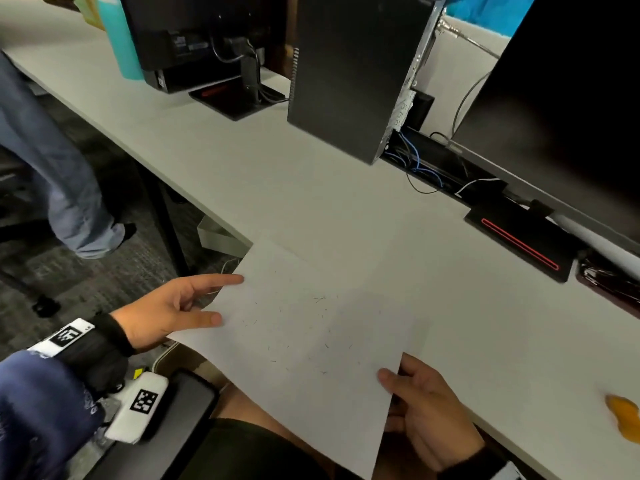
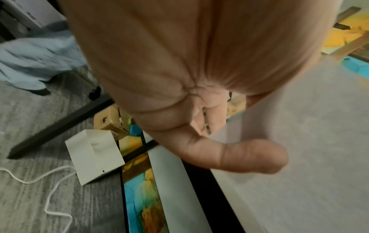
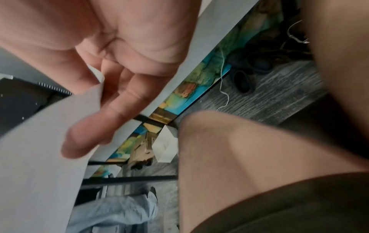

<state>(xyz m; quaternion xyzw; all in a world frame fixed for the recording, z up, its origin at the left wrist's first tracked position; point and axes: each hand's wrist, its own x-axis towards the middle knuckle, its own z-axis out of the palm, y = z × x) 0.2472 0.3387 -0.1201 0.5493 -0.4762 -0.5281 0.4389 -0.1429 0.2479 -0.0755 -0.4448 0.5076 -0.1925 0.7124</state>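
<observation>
So the person had on a navy patterned sleeve (image 1: 38, 403) at lower left, a black cuff (image 1: 100, 344) behind the left hand (image 1: 162, 313) with white bands (image 1: 69, 336) carrying black square markers (image 1: 143, 400), and dark olive shorts (image 1: 249, 452) along the bottom.

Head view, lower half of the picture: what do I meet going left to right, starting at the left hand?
The left hand, pinching the sheet's left edge → sheet of paper → right hand, pinching the sheet's right edge → blurred orange object on the desk at the picture's right edge.
</observation>
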